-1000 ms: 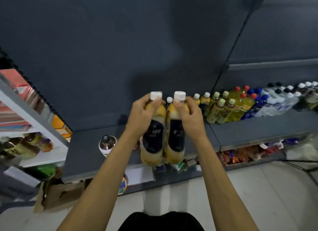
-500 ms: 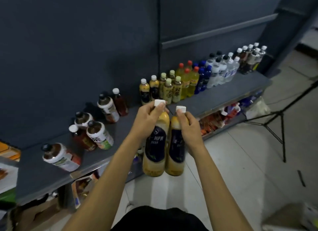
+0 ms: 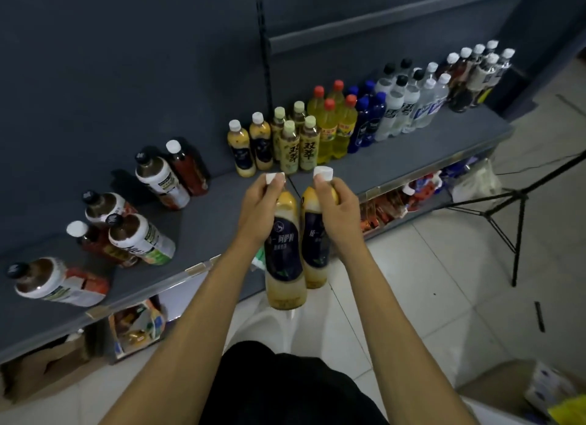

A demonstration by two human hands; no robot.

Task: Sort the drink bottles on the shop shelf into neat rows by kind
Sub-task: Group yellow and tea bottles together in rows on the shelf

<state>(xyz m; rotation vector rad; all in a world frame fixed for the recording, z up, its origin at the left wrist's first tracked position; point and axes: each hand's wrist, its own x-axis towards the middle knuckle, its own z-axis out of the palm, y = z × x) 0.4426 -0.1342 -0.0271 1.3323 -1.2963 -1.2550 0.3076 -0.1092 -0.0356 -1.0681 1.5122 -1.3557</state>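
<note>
Grey shop shelf (image 3: 396,164) runs from 8 o'clock up to 2 o'clock against a dark back panel, with pale floor tiles (image 3: 428,298) below it.

Both my hands are raised in front of the shelf edge, near the centre of view. My left hand (image 3: 258,207) is clenched round the neck of a yellow milk-tea bottle (image 3: 283,253) with a dark label and white cap; it hangs upright, clear of the shelf. My right hand (image 3: 336,212) grips the neck of a second bottle of the same kind (image 3: 314,250) in the same way. The two bottles hang side by side, touching or nearly so; I cannot tell which.

At 12 o'clock from my hands, two matching milk-tea bottles (image 3: 250,147) stand upright on the shelf. Just beside them toward 1 o'clock stand green-tea bottles (image 3: 298,142), then yellow red-capped bottles (image 3: 334,123), blue bottles (image 3: 367,120), clear bottles with black and white caps (image 3: 409,104), and dark white-capped bottles (image 3: 475,76) at the far 2 o'clock end.

Toward 9 o'clock the brown drinks (image 3: 160,177) stand loose and unaligned, mixed with dark red white-capped bottles (image 3: 187,168). One brown bottle (image 3: 57,280) stands apart at 8 o'clock.

A black tripod (image 3: 507,221) stands on the floor at 3 o'clock. A lower shelf (image 3: 396,202) of packets shows beneath.
</note>
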